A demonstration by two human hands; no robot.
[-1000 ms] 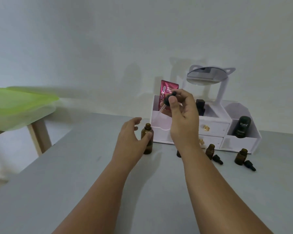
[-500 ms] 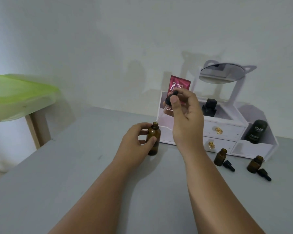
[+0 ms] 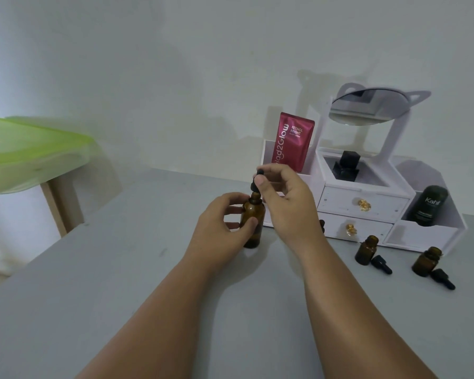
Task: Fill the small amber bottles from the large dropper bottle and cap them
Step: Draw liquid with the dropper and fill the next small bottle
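Observation:
The large amber dropper bottle (image 3: 253, 220) stands upright on the grey table (image 3: 93, 283). My left hand (image 3: 216, 231) grips its body. My right hand (image 3: 285, 201) pinches the black dropper cap (image 3: 256, 183) right above the bottle's neck, its pipette down inside the bottle. Two small amber bottles (image 3: 366, 250) (image 3: 427, 261) stand uncapped at the right, each with a black dropper cap (image 3: 381, 264) (image 3: 443, 278) lying beside it. Another small dark piece (image 3: 322, 225) peeks out behind my right wrist.
A white drawer organiser (image 3: 367, 203) with a tilted mirror (image 3: 367, 105) stands against the wall. It holds a red serum pouch (image 3: 292, 142), a black bottle (image 3: 346, 166) and a dark Kahf tube (image 3: 428, 206). A green-topped stand (image 3: 25, 151) is at the left.
My right hand has lowered the dropper cap from well above the large bottle down onto its neck. My left hand closed around the bottle. The view shifted left.

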